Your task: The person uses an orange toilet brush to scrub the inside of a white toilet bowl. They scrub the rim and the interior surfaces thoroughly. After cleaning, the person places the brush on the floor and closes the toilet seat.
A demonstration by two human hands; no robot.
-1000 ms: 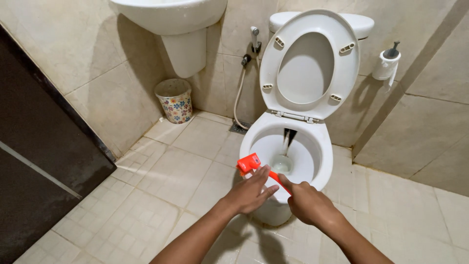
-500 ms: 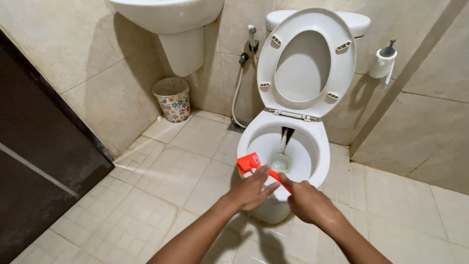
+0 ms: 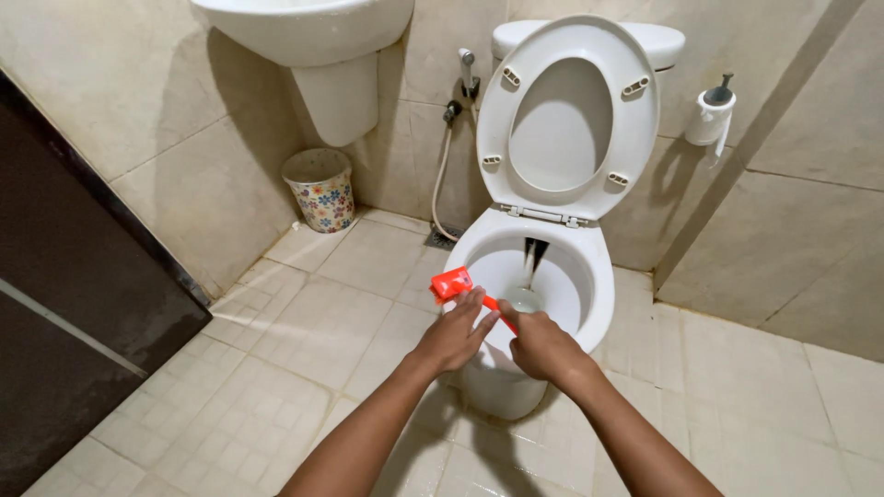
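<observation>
Landmark = toilet bowl (image 3: pixel 589 276), white, seat + lid up against cistern.

L to R:
- Dark door panel (image 3: pixel 64 304), far left of bowl.
- Floral waste bin (image 3: pixel 319 190) on tiled floor, left of bowl, against wall, under pedestal basin (image 3: pixel 313 37).
- Hose sprayer (image 3: pixel 467 69) on wall just left of raised lid; hose drops to floor behind bowl's left side.
- Orange brush (image 3: pixel 451 283): head end sits at bowl's left front rim; orange handle runs right + down over rim toward both hands. Exact tool type unclear, partly hidden by fingers.
- Left hand (image 3: pixel 451 336): in front of bowl, left side; fingers curled on brush just below head.
- Right hand (image 3: pixel 539 345): just right of left hand, at bowl's front rim, closed round handle's lower end. Hands near each other, not clearly touching.
- Inside bowl: dark streak down rear wall, water at bottom.
- White brush holder (image 3: pixel 711 115) on wall, right of lid.
</observation>
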